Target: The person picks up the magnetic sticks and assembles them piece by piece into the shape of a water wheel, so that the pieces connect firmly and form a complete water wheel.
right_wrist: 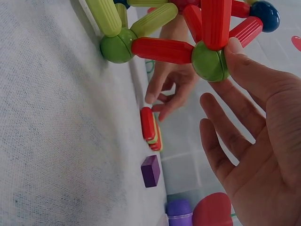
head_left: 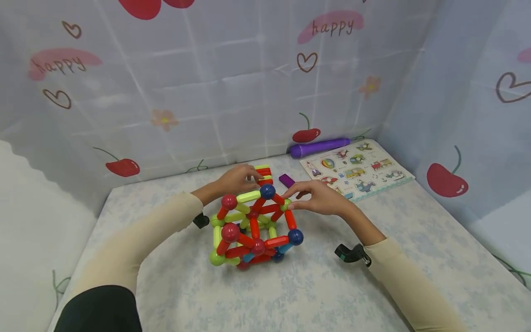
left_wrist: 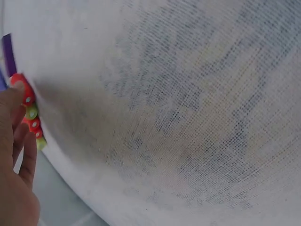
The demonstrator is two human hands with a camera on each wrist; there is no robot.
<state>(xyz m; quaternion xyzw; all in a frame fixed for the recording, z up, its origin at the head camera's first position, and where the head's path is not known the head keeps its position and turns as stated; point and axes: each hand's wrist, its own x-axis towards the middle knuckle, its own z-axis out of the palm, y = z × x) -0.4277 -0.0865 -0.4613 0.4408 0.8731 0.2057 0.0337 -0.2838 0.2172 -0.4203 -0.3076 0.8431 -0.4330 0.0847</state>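
A frame of magnetic rods and balls [head_left: 258, 246] in red, green and blue stands on the table. My right hand [head_left: 319, 197] pinches a green ball [right_wrist: 207, 61] at its upper right corner between thumb and index finger; the other fingers are spread loosely. Beyond the frame, my left hand [head_left: 237, 179] reaches to a small row of red and yellow-green rods [head_left: 264, 174]. There its thumb and fingertips pinch the end of a red rod [left_wrist: 23, 87], which still lies against the row. Part of the left fingers is hidden in the head view.
A purple block [head_left: 286, 180] lies just right of the rods. Behind it are a purple stick-like object [head_left: 319, 148] and a picture sheet [head_left: 357, 168]. A printed curtain [head_left: 232, 83] borders the table's back. Black wrist mounts [head_left: 350, 253] hang below the forearms.
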